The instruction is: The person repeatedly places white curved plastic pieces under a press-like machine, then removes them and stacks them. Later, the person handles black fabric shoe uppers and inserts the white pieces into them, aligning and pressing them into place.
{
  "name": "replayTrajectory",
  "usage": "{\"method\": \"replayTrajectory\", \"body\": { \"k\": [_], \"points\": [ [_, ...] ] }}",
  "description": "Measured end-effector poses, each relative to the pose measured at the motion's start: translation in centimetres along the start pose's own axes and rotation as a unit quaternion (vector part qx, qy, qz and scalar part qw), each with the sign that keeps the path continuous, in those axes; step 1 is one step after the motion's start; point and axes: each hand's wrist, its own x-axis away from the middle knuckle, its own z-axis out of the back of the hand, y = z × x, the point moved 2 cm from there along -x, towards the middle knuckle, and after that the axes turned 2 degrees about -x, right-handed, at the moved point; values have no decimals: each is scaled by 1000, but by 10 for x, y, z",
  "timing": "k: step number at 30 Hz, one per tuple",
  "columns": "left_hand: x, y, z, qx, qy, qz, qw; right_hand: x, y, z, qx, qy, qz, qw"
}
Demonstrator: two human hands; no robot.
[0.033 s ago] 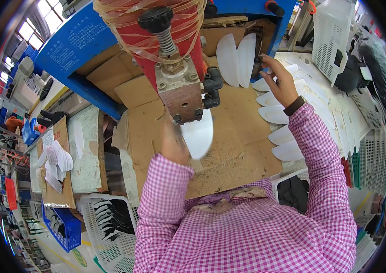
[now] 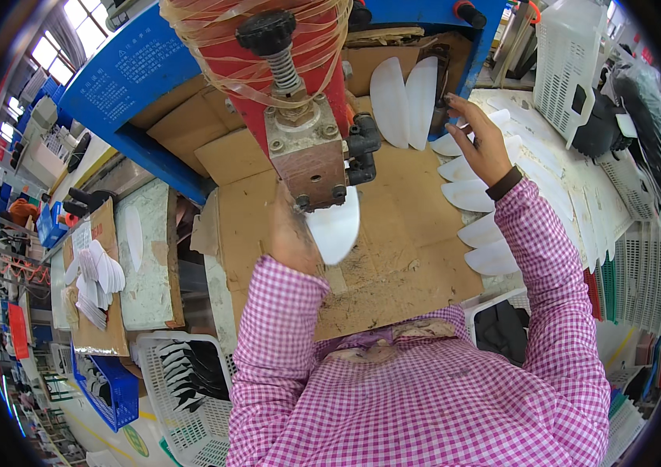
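My left hand is under the metal head of a red and blue machine, which hides its fingers. A white half-oval sheet piece sticks out beside that hand and appears held by it. My right hand is raised at the machine's right side, thumb and forefinger apart, nothing seen between them. Its fingertips are close to a dark part on the blue frame; contact I cannot tell. Two white pieces lean upright just left of it. More white pieces lie overlapping below and beside it.
Brown cardboard covers the work surface. On the left, a side table bears a pile of white pieces. White baskets with dark parts stand lower left and near my waist. Another white basket sits at upper right.
My left hand and the white piece by it have shifted slightly left and away from me. My right hand stays almost in place.
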Motion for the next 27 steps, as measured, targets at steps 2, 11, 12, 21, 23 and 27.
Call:
{"method": "replayTrajectory", "body": {
  "k": [2,11,12,21,23,27],
  "points": [
    [2,9,2,21,-15,-6,1000,8,-8,6,-3,-5,14,1000],
    [124,7,41,-167,75,116,976,70,-50,13,-29,-64,5,998],
    [135,7,47,-208,67,112,969,78,-56,12,-38,-74,6,997],
    [109,-15,55,-96,6,-45,994,150,-132,-40,-358,-242,-140,891],
    [92,-21,47,-62,24,-74,995,160,-150,-63,-417,-244,-187,855],
    [82,-27,36,-9,40,-108,993,162,-167,-101,-467,-204,-238,827]
  ]
}}
